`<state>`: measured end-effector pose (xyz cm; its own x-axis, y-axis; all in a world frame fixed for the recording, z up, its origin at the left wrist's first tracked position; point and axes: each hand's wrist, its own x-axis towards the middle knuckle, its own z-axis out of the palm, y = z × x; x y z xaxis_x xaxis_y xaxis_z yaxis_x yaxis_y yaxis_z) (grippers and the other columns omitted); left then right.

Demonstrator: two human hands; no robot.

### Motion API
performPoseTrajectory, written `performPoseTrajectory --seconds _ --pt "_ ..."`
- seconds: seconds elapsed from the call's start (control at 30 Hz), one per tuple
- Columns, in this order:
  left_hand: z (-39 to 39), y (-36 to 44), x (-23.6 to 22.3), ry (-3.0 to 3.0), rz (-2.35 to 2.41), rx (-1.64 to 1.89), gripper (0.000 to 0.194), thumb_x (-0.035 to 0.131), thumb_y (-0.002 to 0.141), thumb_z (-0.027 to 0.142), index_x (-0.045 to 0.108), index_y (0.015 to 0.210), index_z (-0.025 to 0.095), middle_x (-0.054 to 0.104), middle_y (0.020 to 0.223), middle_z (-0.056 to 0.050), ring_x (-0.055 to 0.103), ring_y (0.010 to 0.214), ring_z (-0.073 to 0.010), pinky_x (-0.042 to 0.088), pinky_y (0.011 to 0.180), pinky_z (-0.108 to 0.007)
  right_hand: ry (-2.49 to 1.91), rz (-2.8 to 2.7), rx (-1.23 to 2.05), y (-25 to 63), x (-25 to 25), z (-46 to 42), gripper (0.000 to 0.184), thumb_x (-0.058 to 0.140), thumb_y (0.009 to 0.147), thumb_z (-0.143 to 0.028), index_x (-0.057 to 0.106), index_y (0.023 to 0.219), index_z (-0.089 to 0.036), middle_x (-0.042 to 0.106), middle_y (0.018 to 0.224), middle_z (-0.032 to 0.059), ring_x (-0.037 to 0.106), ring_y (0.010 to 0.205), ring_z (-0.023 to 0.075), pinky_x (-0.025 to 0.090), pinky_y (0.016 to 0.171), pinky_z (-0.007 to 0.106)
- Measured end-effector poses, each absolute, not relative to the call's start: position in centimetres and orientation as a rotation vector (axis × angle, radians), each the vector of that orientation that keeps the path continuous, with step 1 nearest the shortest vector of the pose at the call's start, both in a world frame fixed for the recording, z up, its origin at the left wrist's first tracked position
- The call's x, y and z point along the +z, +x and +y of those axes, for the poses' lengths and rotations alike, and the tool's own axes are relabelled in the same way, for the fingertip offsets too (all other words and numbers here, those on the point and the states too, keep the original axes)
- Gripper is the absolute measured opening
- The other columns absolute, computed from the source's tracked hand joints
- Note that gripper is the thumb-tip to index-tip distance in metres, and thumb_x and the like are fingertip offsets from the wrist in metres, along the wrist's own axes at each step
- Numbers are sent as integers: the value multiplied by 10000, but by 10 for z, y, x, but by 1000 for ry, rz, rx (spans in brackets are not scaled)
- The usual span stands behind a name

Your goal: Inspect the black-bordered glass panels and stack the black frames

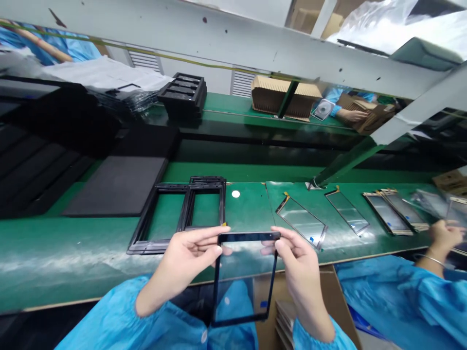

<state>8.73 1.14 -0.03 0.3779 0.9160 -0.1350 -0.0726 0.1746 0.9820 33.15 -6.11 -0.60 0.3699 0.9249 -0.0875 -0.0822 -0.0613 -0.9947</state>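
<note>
Hands [301,260]: clamped on black-bordered panel [246,277], upper corners | thumbs [284,249] in front, fingertips [226,251] behind | forearms [156,291] converging

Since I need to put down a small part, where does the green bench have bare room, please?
The green bench is bare around the white spot, between the black frames and the leftmost glass panel on it, and at front left, before the dark board. Far right is crowded: panels lie close together near a co-worker's hand.
</note>
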Motion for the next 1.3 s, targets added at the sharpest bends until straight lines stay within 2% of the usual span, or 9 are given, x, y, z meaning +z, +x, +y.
performPoseTrajectory --seconds 0.4,0.5,0.57,0.6,0.67,0.77,0.83,0.93,1.3 --pt "8 82 0 1209 1095 779 398 875 810 437 864 1142 218 872 853 -88 844 786 -284 692 666 -297 -1314 -750 978 321 1 -62 352 846 856 -533 814 976 -203 848 735 88 822 608 247 665 628 314" --pt "10 82 1 1488 1041 776 363 795 879 440 846 1196 270 832 1235 -113 825 1043 -328 689 695 -294 -1319 -794 1004 315 1 -61 371 842 859 -556 810 974 -204 853 756 90 825 616 238 666 628 301" --pt "11 87 10 1793 1008 685 458 791 868 363 786 1326 342 643 1558 -66 706 1309 -354 671 872 -324 -1309 -880 1078 308 -1 -61 378 830 873 -557 813 1014 -207 859 784 83 832 653 231 673 662 302" --pt "12 90 15 1918 984 599 567 791 855 317 725 1416 373 603 1600 -49 674 1353 -356 645 954 -351 -1290 -915 1131 305 -2 -60 392 837 869 -551 808 1065 -213 861 791 71 835 671 226 676 682 305" --pt "13 95 26 2018 905 390 727 748 873 267 571 1569 383 760 1403 -57 767 1189 -330 619 991 -396 -1245 -932 1252 305 -3 -59 448 859 850 -545 787 1157 -227 861 795 48 840 711 227 680 728 322" --pt "15 96 33 1801 836 261 625 608 997 305 487 1610 321 865 1031 -29 817 830 -249 641 809 -341 -1271 -938 1364 326 -6 -60 446 827 864 -591 816 1122 -227 875 898 77 849 832 252 670 823 364" --pt "15 91 31 1560 888 337 492 576 1033 374 525 1513 277 853 1110 -73 811 804 -226 620 673 -284 -1341 -995 1388 347 -10 -63 445 764 901 -634 859 1013 -214 872 922 116 846 852 282 660 850 398" --pt "11 85 25 1284 1008 538 413 627 1008 442 534 1353 235 836 1142 -136 808 775 -223 560 543 -238 -1392 -855 1351 369 -19 -72 467 753 893 -651 870 837 -203 846 776 148 830 725 326 659 735 422" --pt "-4 94 19 1104 1165 807 593 770 883 599 548 1279 218 859 982 -143 776 619 -236 539 455 -257 -1445 -727 973 344 -22 -80 455 728 925 -597 804 686 -217 792 630 70 749 568 241 620 587 317"
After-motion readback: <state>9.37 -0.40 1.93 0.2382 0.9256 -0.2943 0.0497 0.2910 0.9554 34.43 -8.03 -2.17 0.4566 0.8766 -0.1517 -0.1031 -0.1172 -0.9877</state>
